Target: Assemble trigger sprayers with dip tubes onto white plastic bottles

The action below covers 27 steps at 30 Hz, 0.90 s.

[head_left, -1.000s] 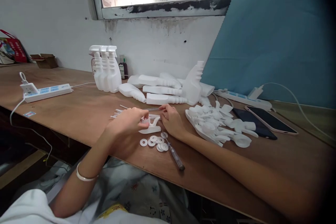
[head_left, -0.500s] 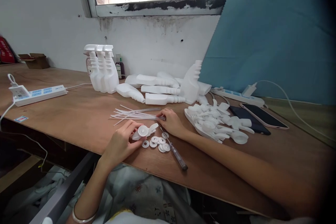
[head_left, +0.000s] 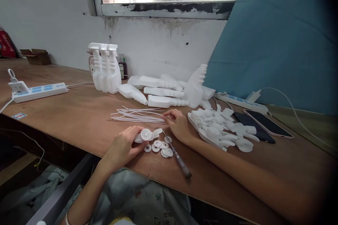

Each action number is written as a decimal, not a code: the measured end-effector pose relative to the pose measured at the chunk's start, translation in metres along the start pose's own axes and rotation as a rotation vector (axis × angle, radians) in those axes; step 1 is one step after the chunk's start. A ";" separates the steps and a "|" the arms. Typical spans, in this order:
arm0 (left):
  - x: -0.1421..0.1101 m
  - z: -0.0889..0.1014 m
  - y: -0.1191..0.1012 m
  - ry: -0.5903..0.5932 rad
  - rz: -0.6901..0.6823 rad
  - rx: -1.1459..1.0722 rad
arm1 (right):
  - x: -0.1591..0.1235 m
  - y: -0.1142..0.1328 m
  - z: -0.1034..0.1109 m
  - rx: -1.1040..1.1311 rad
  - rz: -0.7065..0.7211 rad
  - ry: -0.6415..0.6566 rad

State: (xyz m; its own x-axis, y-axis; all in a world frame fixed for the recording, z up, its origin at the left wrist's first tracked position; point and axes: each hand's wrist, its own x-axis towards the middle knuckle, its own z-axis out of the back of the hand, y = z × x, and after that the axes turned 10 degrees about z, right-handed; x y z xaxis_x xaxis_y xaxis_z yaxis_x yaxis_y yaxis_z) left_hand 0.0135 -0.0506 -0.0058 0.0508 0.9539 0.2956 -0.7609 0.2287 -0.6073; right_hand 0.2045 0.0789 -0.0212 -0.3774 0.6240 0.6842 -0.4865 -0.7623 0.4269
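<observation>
My left hand (head_left: 124, 146) is closed round a white trigger spray head (head_left: 146, 135), held just above the table near its front edge. Its round cap side faces up and the lever points right. At the right ends of a loose bundle of thin white tubes (head_left: 137, 115), my right hand (head_left: 177, 123) pinches with its fingertips; how many tubes are between them is hidden. Several flat white washers (head_left: 164, 145) lie between my hands. A screwdriver with a clear handle (head_left: 182, 166) rests beside them, its tip toward the right hand.
More spray heads (head_left: 215, 126) are piled to the right, by two phones (head_left: 266, 123). White bottles (head_left: 165, 101) lie along the wall; three with spray heads (head_left: 105, 74) stand at left. Power strips (head_left: 42, 92) sit at both sides. The table's front edge runs close below my hands.
The whole view has shifted slightly. My left hand still holds the spray head, and my right hand stays at the tube ends with its fingers slightly moved.
</observation>
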 end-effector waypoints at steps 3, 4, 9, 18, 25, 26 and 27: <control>0.000 0.000 -0.001 0.012 0.008 0.009 | -0.001 -0.002 0.000 0.053 -0.058 -0.020; 0.000 0.000 -0.001 0.015 0.014 0.012 | -0.001 -0.003 0.000 0.094 -0.083 -0.019; 0.001 -0.001 0.002 0.021 0.009 0.018 | -0.002 -0.003 0.000 0.372 -0.161 0.021; 0.003 -0.009 0.000 0.009 0.026 0.159 | -0.001 0.005 0.003 0.566 -0.122 0.071; 0.008 -0.015 0.002 0.027 0.051 0.198 | -0.003 0.019 0.002 0.724 -0.089 0.044; 0.008 -0.016 0.003 0.034 0.059 0.193 | -0.004 0.023 0.002 0.737 -0.092 0.039; 0.009 -0.016 0.004 0.039 0.064 0.189 | -0.004 0.026 0.002 0.740 -0.093 0.037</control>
State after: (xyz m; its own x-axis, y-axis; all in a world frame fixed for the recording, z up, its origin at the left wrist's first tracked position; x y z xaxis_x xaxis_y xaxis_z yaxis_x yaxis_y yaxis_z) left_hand 0.0214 -0.0384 -0.0172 0.0207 0.9730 0.2299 -0.8708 0.1305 -0.4740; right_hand 0.1946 0.0563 -0.0115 -0.3932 0.6871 0.6110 0.1347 -0.6143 0.7775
